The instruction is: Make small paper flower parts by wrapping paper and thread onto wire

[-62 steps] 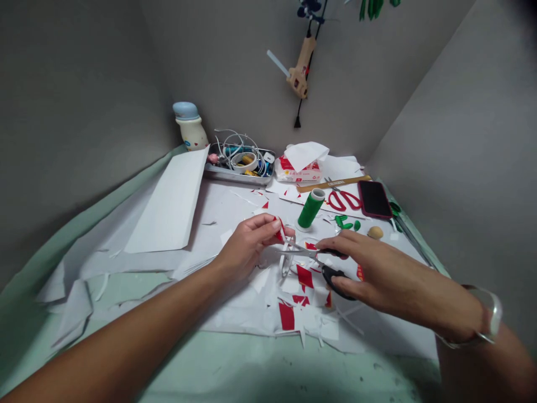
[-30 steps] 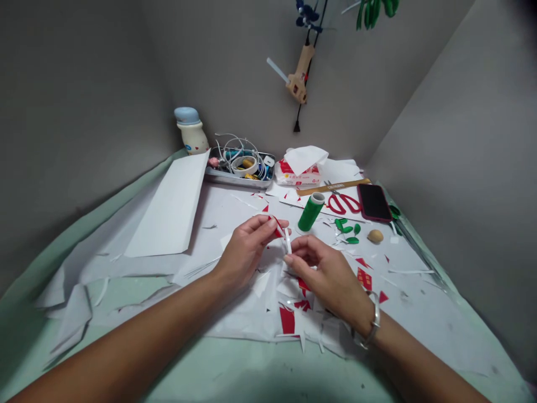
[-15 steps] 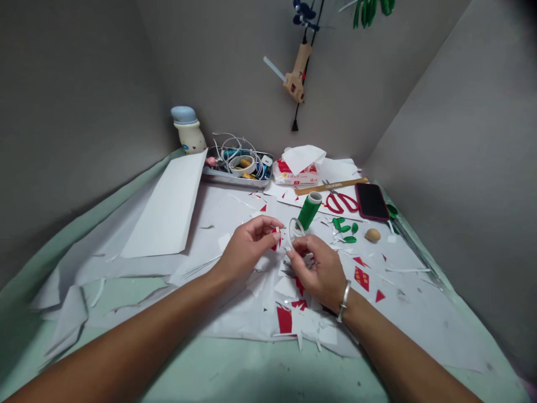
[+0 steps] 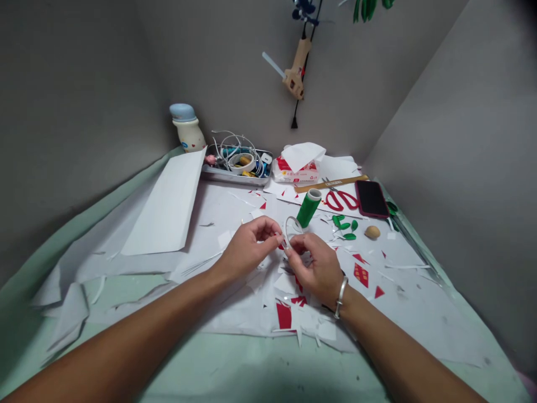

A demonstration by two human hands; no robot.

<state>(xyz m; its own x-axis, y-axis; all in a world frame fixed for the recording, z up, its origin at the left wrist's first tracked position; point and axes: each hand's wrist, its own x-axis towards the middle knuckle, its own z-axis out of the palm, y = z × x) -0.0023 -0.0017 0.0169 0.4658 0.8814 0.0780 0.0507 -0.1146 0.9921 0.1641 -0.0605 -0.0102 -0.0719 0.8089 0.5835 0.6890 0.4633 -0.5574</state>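
My right hand (image 4: 314, 263), with a silver bangle at the wrist, pinches a thin white strip (image 4: 287, 224) bent into a loop that stands up from the fingertips. My left hand (image 4: 255, 240) is closed at the fingertips beside it, pinching a small red-and-white paper piece (image 4: 282, 244), mostly hidden by the fingers. The two hands' fingertips nearly meet, though I cannot tell if the pieces touch. Just behind the loop stands a spool of green thread (image 4: 308, 210). Red and white paper scraps (image 4: 284, 316) lie under and in front of the right hand.
Behind are a metal tray (image 4: 235, 177) of cords and tape, a tissue pack (image 4: 296, 170), a ruler (image 4: 331, 184), red-handled scissors (image 4: 334, 200) and a phone (image 4: 371, 198). Green leaf shapes (image 4: 344, 226) lie near a brown ball (image 4: 372, 232). A glue gun (image 4: 296, 73) hangs above.
My left fingertips have moved right, close against the right fingertips, bringing the red-and-white piece along. The white loop has tilted slightly left. My right hand stays almost in place.
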